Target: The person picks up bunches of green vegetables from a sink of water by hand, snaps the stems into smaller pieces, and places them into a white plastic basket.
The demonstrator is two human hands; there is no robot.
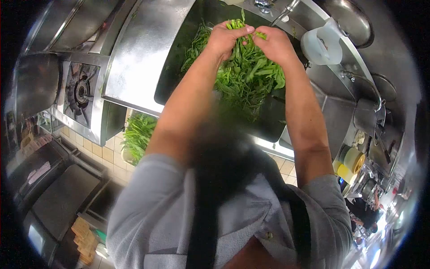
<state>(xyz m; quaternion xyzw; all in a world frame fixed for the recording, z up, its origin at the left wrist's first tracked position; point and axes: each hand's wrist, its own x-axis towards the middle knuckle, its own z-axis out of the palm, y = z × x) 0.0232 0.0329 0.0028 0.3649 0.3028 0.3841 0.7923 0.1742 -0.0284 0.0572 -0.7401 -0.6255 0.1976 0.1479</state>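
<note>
My left hand [222, 41] is closed around a bunch of green stems [234, 24], with the thumb pointing toward my right hand. Close beside it, my right hand [275, 45] has its thumb and fingers pinched on stems of the same leafy greens. Below both hands a large heap of long-leaved greens [251, 71] fills much of the metal sink [172, 67]. Part of the held bunch is hidden behind my fingers.
A steel counter [143, 49] adjoins the sink on the left, with a gas burner [82, 91] beyond it. More greens [139, 130] are in a container on the floor. A translucent plastic jug [320, 45] and a faucet [286, 11] are at the sink's far right.
</note>
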